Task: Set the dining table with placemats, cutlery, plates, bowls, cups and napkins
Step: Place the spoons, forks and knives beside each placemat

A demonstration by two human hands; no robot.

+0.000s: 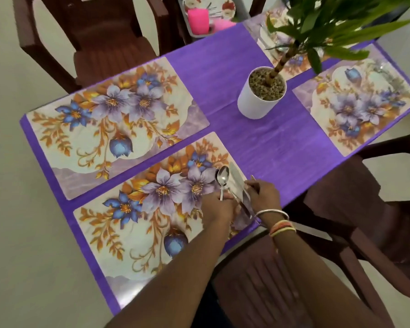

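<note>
A floral placemat (152,223) lies at the near edge of the purple table (258,143). At its right end my left hand (218,207) grips the handle of a steel spoon (223,177), whose bowl points away from me. Right beside it my right hand (262,194) pinches a knife (238,185) that lies flat along the mat's right edge. A second floral placemat (109,124) lies bare behind the first. Two more placemats sit at the far right, one (360,107) bare, the other (277,43) with cutlery, partly hidden by leaves.
A white pot with a green plant (262,95) stands mid-table. Brown plastic chairs (294,280) surround the table. At the far edge a grey tray (199,17) carries pink cups and floral plates.
</note>
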